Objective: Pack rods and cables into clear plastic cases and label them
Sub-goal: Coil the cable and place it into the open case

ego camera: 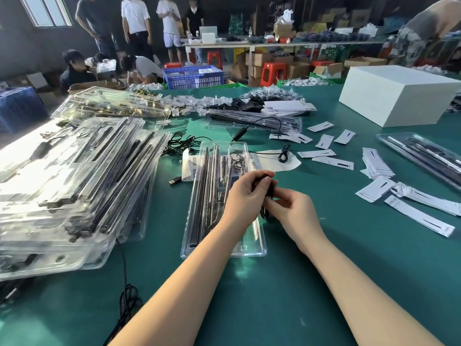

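An open clear plastic case [199, 236] lies on the green table [324, 270] in front of me, with dark rods [199, 196] in its left slots. Above its right half both hands meet on a coiled black cable [267, 188]. My left hand [245, 196] grips the top of the coil with curled fingers. My right hand [291, 208] pinches the lower part of the coil. A barcode label sheet [188, 168] lies under the case's far left corner.
A tall stack of packed clear cases [74, 183] fills the left. Loose black cables [179, 143] and a USB plug [174, 181] lie beyond it. White paper labels [324, 153] are scattered to the right, near another packed case [424, 158] and a white box [399, 93]. Several people stand at the back.
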`<state>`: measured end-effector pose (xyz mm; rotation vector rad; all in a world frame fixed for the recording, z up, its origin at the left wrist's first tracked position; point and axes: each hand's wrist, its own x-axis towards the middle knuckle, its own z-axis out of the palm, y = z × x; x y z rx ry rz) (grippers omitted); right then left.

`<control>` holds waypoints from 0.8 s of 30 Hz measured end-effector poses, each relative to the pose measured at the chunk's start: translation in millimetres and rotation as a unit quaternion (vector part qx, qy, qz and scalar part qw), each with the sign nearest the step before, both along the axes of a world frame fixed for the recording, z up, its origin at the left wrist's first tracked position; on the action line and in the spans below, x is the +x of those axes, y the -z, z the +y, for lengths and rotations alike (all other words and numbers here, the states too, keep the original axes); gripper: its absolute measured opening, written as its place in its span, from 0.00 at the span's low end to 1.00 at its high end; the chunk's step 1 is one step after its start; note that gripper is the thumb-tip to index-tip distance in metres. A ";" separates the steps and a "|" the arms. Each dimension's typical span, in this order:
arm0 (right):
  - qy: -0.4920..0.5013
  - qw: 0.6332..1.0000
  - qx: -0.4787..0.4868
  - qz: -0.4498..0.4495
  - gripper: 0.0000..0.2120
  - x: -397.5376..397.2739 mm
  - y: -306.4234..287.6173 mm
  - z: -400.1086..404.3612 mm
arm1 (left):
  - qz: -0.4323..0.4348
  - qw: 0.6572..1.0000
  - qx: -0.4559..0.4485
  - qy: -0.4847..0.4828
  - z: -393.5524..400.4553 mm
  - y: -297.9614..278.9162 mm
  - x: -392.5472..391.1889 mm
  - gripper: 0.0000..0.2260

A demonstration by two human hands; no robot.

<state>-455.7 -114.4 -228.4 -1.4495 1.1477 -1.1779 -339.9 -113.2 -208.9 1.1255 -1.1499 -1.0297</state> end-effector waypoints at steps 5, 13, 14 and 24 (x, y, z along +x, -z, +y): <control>0.022 0.996 -0.054 0.071 0.04 7.0 5.7 -2.5 | -0.014 1.000 0.015 -0.012 0.5 -0.4 -0.6 0.10; 0.041 0.998 -0.025 0.050 0.08 6.8 3.0 -8.1 | -0.196 0.978 0.069 0.033 11.9 -32.2 7.9 0.26; 0.039 0.997 -0.029 0.058 0.09 5.9 2.2 -7.7 | -0.324 0.943 0.064 0.047 14.8 -44.6 12.9 0.28; 0.045 0.998 0.001 0.042 0.08 10.6 -3.5 -6.1 | -0.735 0.663 0.059 0.129 88.1 -46.8 31.3 0.19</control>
